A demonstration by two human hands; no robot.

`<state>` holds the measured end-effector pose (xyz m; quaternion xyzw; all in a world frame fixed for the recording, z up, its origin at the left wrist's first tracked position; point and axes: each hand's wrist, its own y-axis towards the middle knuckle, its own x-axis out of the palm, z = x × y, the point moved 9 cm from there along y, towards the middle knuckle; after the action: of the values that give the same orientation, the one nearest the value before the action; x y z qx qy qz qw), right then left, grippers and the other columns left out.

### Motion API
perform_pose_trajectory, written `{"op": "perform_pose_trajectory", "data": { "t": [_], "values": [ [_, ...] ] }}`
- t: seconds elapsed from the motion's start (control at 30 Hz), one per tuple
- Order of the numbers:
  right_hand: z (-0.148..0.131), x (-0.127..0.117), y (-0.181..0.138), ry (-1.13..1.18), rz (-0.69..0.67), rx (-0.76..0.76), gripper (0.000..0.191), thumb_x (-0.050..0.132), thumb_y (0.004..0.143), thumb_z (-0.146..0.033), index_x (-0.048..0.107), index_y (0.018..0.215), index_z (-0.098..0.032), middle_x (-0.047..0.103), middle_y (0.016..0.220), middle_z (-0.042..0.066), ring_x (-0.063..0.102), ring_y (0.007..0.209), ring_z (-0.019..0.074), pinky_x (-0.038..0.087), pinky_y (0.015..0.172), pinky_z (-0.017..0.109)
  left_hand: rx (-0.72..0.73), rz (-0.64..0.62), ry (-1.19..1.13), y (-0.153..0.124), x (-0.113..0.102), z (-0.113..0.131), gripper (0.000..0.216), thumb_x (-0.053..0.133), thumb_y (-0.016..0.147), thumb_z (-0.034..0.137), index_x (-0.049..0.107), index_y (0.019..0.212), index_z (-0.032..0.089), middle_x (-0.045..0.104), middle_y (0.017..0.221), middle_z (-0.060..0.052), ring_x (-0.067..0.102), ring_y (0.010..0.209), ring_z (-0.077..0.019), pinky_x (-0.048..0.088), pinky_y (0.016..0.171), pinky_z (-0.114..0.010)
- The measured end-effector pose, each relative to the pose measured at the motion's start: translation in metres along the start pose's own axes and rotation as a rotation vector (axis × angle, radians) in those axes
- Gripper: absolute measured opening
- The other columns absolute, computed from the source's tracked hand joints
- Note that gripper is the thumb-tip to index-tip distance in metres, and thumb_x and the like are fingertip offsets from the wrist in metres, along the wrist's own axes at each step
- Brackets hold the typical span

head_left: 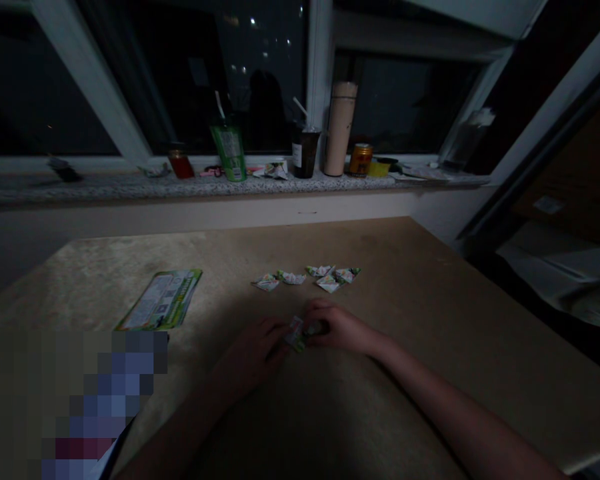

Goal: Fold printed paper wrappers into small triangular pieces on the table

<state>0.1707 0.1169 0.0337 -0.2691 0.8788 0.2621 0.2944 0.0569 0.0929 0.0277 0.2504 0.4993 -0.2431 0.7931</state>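
Note:
Between my two hands is a small piece of folded printed paper [295, 332], green and white, low over the table. My right hand [341, 327] curls round its right end, thumb and fingers closed on it. At the left edge, the fingers of my left hand [253, 353] pinch the same paper; the fingertips are dim. Just beyond my hands lie several small folded paper pieces, among them a left one [267, 282], a middle one [291, 277] and a right one [347, 275].
A green printed packet [163, 300] lies on the brown table [430, 313] at left, near a pixelated bright patch. On the stone windowsill [260, 189] stand a green cup [233, 153], a dark cup with a straw [306, 153], a tall pink flask [340, 130] and a gold can [361, 160].

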Motion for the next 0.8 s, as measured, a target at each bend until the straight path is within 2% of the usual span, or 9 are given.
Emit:
{"op": "perform_pose_trajectory", "data": {
  "t": [0.13, 0.27, 0.47, 0.8],
  "values": [
    [0.005, 0.001, 0.001, 0.04, 0.002, 0.006, 0.014, 0.073, 0.073, -0.023, 0.069, 0.086, -0.018, 0.058, 0.09, 0.004, 0.056, 0.089, 0.0165, 0.044, 0.079, 0.027, 0.06, -0.043, 0.051, 0.002, -0.001, 0.001, 0.028, 0.05, 0.091, 0.022, 0.055, 0.118, 0.023, 0.059, 0.113, -0.003, 0.054, 0.104, -0.0181, 0.042, 0.091, -0.031],
    [0.008, 0.002, 0.001, 0.073, -0.003, 0.016, 0.015, 0.074, 0.072, -0.026, 0.071, 0.085, -0.019, 0.058, 0.088, 0.003, 0.057, 0.087, 0.0156, 0.044, 0.078, 0.026, 0.121, -0.085, 0.172, 0.004, 0.002, 0.006, 0.021, 0.051, 0.091, 0.021, 0.061, 0.11, 0.025, 0.062, 0.108, -0.003, 0.056, 0.098, -0.0188, 0.043, 0.087, -0.032],
    [0.003, 0.0, 0.0, 0.073, -0.013, 0.029, 0.023, 0.078, 0.065, -0.028, 0.071, 0.085, -0.019, 0.059, 0.09, 0.002, 0.057, 0.087, 0.0156, 0.044, 0.078, 0.026, 0.205, -0.116, 0.335, 0.003, 0.008, 0.01, 0.035, 0.047, 0.089, 0.006, 0.056, 0.115, 0.027, 0.062, 0.109, -0.003, 0.056, 0.098, -0.0199, 0.042, 0.086, -0.034],
    [0.004, 0.0, 0.0, 0.067, -0.002, 0.035, 0.024, 0.079, 0.065, -0.027, 0.071, 0.086, -0.02, 0.058, 0.091, 0.002, 0.056, 0.087, 0.0155, 0.045, 0.076, 0.025, 0.115, -0.076, 0.146, 0.007, 0.002, 0.002, 0.027, 0.047, 0.09, 0.01, 0.061, 0.107, 0.025, 0.064, 0.104, -0.003, 0.058, 0.097, -0.0191, 0.044, 0.085, -0.032]
  ]
}}
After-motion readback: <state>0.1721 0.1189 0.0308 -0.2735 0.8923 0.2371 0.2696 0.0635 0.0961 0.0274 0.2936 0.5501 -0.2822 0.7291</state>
